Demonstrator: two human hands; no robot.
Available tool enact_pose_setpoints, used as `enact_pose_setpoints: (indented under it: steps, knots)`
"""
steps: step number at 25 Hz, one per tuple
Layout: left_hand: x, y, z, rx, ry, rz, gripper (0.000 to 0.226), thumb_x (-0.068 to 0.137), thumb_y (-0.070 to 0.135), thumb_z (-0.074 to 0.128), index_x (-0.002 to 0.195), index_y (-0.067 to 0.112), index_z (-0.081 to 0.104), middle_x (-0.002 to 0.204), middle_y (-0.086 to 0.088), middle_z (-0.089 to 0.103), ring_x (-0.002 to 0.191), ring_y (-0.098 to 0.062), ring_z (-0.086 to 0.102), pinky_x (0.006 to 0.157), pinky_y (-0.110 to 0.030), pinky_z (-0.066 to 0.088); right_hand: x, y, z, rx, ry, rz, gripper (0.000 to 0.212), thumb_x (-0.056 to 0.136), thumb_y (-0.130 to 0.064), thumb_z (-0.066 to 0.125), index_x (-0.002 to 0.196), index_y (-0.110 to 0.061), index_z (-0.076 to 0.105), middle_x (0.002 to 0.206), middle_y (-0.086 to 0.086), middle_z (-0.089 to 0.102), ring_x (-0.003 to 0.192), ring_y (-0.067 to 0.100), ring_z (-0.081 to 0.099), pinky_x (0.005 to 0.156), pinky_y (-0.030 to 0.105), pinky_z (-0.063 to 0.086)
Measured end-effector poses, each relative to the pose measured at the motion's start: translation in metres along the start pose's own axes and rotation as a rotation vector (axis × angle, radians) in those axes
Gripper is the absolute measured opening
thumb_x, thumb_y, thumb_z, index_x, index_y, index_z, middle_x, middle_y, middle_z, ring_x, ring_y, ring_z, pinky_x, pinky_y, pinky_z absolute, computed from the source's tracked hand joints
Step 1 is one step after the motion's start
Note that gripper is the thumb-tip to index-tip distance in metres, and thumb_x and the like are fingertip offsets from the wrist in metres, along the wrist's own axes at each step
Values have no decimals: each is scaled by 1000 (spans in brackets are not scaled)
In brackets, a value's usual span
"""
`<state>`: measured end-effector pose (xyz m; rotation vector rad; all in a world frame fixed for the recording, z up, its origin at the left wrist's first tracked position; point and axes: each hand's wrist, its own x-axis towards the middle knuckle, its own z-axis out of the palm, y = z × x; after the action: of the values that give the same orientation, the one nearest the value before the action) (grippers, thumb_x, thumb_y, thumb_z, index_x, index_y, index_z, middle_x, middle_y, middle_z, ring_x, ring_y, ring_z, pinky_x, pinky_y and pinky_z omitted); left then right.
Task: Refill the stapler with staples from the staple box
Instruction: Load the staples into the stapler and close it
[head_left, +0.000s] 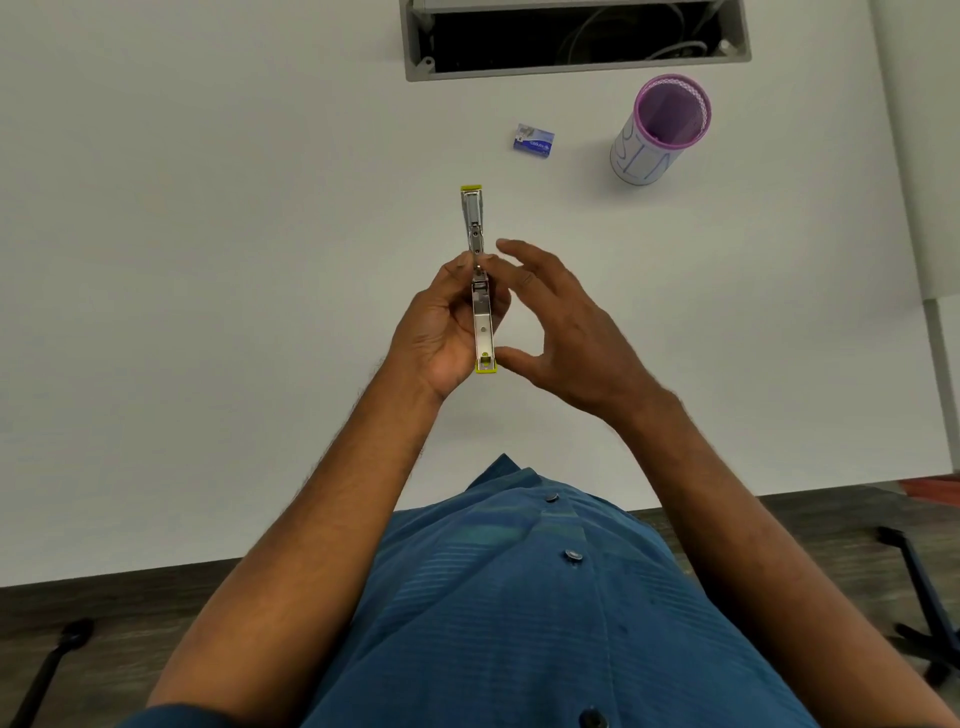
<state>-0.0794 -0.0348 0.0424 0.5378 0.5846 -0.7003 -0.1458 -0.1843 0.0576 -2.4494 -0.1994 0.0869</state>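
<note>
Yellow-tipped metal stapler swung fully open, held above white worktop. Gripped at near half by left hand, fingers curled round it. Right hand just beside stapler, fingers spread, thumb touching its near yellow end. Small blue cardboard staple box lying beyond stapler, apart. Pink mesh pen cup right of box.

One head-worn wide-angle camera is looking steeply down over the desk. It is sitting close above the desk's near edge.
</note>
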Motion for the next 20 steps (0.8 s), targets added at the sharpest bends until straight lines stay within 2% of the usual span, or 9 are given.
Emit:
enact_pose_setpoints:
  steps: [2, 5, 7, 10, 12, 13, 16, 18, 20]
  knots:
    - [-3, -3, 0, 12, -40, -24, 15, 95, 10, 60, 107, 3, 66, 91, -12, 71, 84, -22, 70, 80, -30, 61, 6, -4, -5, 171, 44, 23, 91, 81, -37, 80, 156, -24, 30, 161, -3, 27, 143, 13, 38, 104, 32, 53]
    - [-7, -8, 2, 29, -86, -29, 16, 101, 7, 53, 113, 2, 62, 94, -13, 70, 83, -21, 69, 74, -30, 62, 18, -9, -12, 421, 110, 142, 90, 82, -34, 82, 155, -20, 32, 157, -1, 35, 135, 9, 48, 98, 20, 53]
    - [-10, -11, 3, 1, -126, -24, 15, 97, 3, 57, 108, 1, 67, 92, -15, 72, 82, -22, 72, 76, -32, 63, 26, -14, -17, 641, 145, 254, 80, 88, -31, 77, 154, -22, 33, 152, -4, 45, 131, 8, 54, 95, 18, 53]
    - [-12, -15, 3, 9, -154, -54, 17, 99, 12, 56, 108, 3, 68, 96, -16, 72, 83, -24, 72, 80, -33, 63, 38, -18, -22, 902, 196, 380, 65, 94, -30, 69, 151, -20, 39, 134, -10, 64, 121, 9, 65, 95, 24, 55]
    - [-11, -18, 3, 26, -152, -74, 19, 104, 13, 51, 110, 4, 66, 97, -16, 72, 83, -25, 71, 78, -33, 63, 43, -20, -24, 941, 197, 418, 58, 94, -37, 63, 147, -22, 44, 127, -10, 69, 115, 11, 69, 99, 32, 55]
    - [-11, -19, 3, 34, -150, -81, 20, 104, 13, 50, 109, 4, 67, 97, -16, 72, 84, -25, 71, 77, -34, 63, 44, -22, -24, 945, 192, 424, 57, 94, -40, 61, 146, -23, 46, 127, -9, 70, 112, 11, 70, 98, 31, 56]
    - [-11, -19, 3, 53, -164, -86, 20, 104, 13, 52, 111, 5, 69, 101, -16, 74, 85, -24, 73, 77, -34, 63, 45, -28, -24, 934, 187, 427, 58, 93, -44, 56, 146, -21, 48, 132, -3, 66, 108, 12, 72, 83, 19, 58]
    - [-11, -20, 2, 79, -178, -68, 22, 103, 13, 52, 117, 9, 68, 105, -14, 75, 90, -24, 74, 80, -35, 63, 44, -30, -24, 900, 187, 442, 55, 93, -49, 53, 141, -23, 53, 134, -3, 65, 111, 10, 69, 79, 14, 56]
    - [-10, -22, 1, 102, -193, -55, 26, 103, 11, 51, 115, 13, 73, 111, -13, 75, 97, -25, 74, 87, -37, 62, 43, -31, -22, 887, 196, 481, 44, 100, -47, 46, 134, -22, 59, 126, -5, 67, 103, 0, 69, 78, 13, 55]
